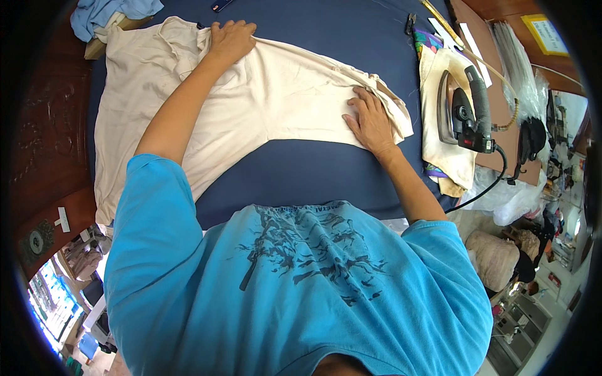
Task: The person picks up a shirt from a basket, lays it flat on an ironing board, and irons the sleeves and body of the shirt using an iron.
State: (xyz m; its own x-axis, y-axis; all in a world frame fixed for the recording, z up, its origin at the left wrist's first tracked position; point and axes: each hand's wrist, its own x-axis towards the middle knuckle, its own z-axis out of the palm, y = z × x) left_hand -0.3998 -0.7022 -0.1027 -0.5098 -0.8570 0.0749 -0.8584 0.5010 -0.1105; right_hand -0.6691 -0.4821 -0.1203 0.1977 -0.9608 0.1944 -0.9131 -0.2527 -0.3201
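A cream shirt (295,94) lies spread over a dark blue padded work surface (301,172). Its body is at the left, and one sleeve reaches to the right. My left hand (232,41) rests on the far edge of the cloth beside the neckline, fingers lying out over the fabric. Near the sleeve's end, my right hand (374,122) presses down with its fingers spread, next to some bunched folds. Neither hand holds anything that I can see. An iron (467,113) sits to the right on a folded cream cloth (433,147), apart from my right hand.
From the iron a black cord (500,169) runs down past the surface's right edge. Light blue cloth (113,15) is heaped at the far left corner by a carved wooden panel (50,119). Clear plastic bags (511,191) hang at the right.
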